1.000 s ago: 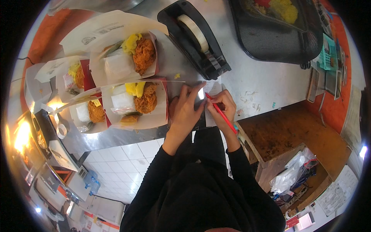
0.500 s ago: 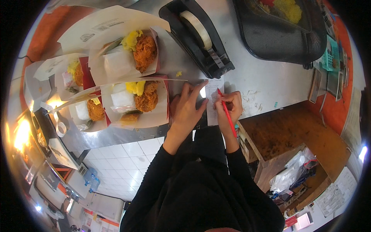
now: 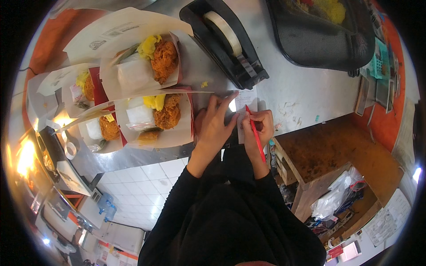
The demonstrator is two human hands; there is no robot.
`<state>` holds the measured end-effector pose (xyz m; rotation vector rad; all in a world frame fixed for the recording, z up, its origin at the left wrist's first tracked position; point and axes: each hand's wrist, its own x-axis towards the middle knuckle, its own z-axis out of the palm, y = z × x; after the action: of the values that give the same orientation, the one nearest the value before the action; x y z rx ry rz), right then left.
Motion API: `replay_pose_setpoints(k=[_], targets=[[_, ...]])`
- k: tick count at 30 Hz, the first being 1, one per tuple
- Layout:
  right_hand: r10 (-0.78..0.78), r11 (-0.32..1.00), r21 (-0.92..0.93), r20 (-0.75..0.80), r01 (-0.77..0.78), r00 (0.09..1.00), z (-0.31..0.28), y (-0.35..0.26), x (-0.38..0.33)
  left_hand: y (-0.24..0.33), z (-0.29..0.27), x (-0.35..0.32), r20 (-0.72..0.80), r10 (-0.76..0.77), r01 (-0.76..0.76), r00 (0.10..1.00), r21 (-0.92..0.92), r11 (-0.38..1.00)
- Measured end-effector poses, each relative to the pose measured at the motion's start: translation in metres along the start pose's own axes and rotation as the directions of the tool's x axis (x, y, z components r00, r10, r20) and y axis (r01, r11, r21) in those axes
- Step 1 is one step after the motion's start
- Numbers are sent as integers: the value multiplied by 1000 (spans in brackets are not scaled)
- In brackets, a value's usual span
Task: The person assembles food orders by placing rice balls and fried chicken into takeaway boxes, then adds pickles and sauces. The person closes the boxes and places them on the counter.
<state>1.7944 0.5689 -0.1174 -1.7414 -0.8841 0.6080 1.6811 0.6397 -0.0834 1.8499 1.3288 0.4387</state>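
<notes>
The right hand (image 3: 259, 128) pinches a red pen (image 3: 254, 137) between thumb and fingers, over a small white slip of paper (image 3: 245, 111) that lies at the near edge of the steel worktop (image 3: 293, 88). The pen's long axis runs nearly straight away from the person, its tip at the far end on the slip and its back end slanting a little to the right, down past the wrist. The left hand (image 3: 215, 126) lies just beside it with fingers spread and fingertips (image 3: 231, 98) pressed on the slip's left edge, holding nothing. The slip sits just in front of a black tape dispenser (image 3: 226, 42) that lies aslant toward the far edge. To the left, open paper boxes of fried chicken (image 3: 151, 117) with yellow garnish crowd the near left part of the worktop. A dark mesh basket (image 3: 328, 40) stands at the far right corner.

Half a second ago the pen leaned more steeply and the right hand sat slightly farther right; now the pen is more upright in the view and the hand has drawn closer to the left one. The left hand stays put on the slip.
</notes>
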Motion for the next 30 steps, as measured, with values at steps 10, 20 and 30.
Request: replay_pose_setpoints(k=[10, 20, 30], targets=[[-92, 988, -124, -13, 90, 996, -6, 5, 1, 1, -1, -1, -10, 9, -8, 1000, 39, 999], [127, 966, 237, -81, -105, 989, -27, -18, -4, 0, 0, -3, 31, 11, -13, 999, 72, 997], [-61, 997, 60, 154, 52, 986, -22, 6, -3, 0, -7, -14, 122, 69, -91, 990, 189, 978]])
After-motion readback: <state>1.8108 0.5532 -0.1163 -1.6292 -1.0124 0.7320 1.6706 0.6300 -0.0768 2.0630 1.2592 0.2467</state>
